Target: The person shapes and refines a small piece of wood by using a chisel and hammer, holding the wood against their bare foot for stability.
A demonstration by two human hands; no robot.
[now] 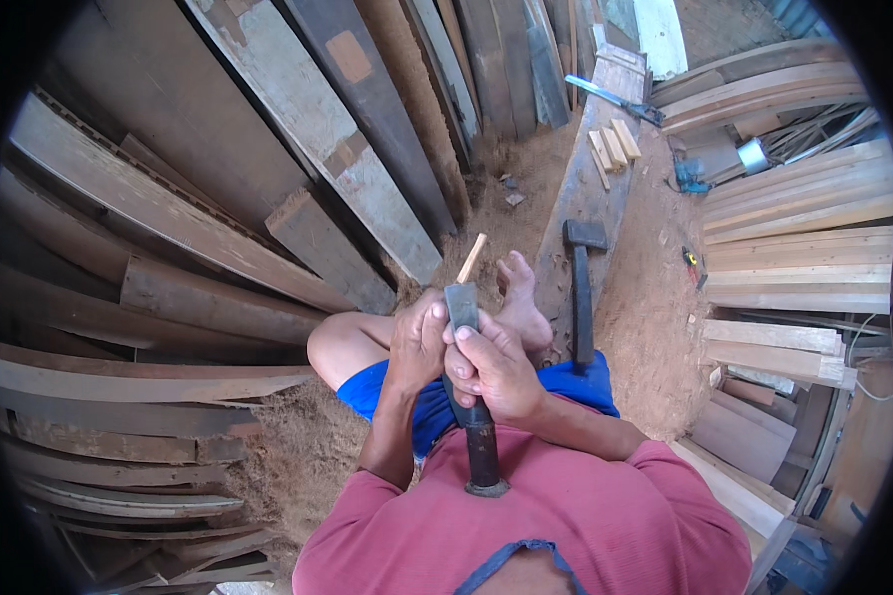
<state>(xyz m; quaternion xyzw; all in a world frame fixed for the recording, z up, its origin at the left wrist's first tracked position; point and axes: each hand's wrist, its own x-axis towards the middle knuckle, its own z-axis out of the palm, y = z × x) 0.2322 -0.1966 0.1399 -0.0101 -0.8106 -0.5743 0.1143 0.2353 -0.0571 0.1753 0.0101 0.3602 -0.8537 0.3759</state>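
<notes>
A wide chisel (pixel 462 309) with a flat grey blade and a dark round handle (pixel 482 451) lies along my front. Its butt end rests against the chest of the pink shirt, and the blade points away from me. My right hand (pixel 498 369) is wrapped round the chisel's shank. Close by on the left, my closed left hand (pixel 419 339) grips a thin pale wooden stick (pixel 473 256), whose far end sticks out past the blade's tip. The stick's lower part is hidden behind the blade and fingers.
A dark hammer (pixel 582 297) leans by my right thigh, its head on a plank (pixel 580 188). Several small wood blocks (pixel 615 147) and a long-bladed tool (pixel 605 94) lie farther along. Boards (pixel 298 99) stand at left; stacked lumber (pixel 804 268) lies right. Sawdust (pixel 655 297) covers the floor.
</notes>
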